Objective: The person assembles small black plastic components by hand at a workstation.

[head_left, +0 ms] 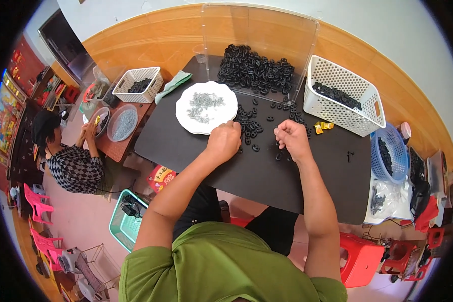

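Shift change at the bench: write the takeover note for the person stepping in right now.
Left hand: curled into a loose fist on the black mat, next to the white plate of small grey metal pieces. What it holds cannot be seen.
Right hand: fingers pinched together above the loose black rings scattered mid-mat; any part between them is too small to tell.
Stock: big heap of black rings in the clear tray at the far edge.
Done: black parts lie in the white basket on the right.
Left: the heap and the plate both look well filled, so plenty probably remains.
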### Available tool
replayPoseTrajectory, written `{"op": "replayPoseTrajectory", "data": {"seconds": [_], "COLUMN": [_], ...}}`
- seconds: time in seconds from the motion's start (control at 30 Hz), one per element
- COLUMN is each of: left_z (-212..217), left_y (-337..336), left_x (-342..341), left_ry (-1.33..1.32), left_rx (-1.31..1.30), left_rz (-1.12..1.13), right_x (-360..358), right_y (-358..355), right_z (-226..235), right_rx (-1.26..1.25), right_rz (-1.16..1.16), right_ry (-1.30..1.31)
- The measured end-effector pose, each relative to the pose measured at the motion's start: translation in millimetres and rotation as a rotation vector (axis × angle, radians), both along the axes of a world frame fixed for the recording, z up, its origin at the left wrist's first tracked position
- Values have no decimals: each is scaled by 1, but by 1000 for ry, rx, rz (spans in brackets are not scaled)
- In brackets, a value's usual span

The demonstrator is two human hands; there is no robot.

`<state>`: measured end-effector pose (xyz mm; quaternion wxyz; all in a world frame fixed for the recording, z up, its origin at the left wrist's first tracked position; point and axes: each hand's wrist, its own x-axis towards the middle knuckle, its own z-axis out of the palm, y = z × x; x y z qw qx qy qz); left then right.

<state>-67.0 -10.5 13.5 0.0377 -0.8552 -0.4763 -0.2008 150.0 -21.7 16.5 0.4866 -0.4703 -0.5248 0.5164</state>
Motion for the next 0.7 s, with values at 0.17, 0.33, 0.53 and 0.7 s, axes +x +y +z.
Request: {"op": "replayPoseTrajectory", "data": {"seconds": [0.17, 0.33, 0.53, 0.7], "left_z": [11, 5, 9, 13], "left_y": [4, 10, 12, 12], "left_x": [15, 33, 34, 32], "left_ry": [-483, -768, -723, -653], "left_rx": [-429, -654, -604, -540], "left_rz": [-80, -355, -426, -431], "right_x": [-3, -3, 2, 3], "right_y": [-3, -7, -5, -3], "right_z": [0, 5, 4, 1], "right_rx": [62, 121, 216, 248], "right_rz": [73, 108, 142, 144], "right_ry": [24, -75, -259, -247]}}
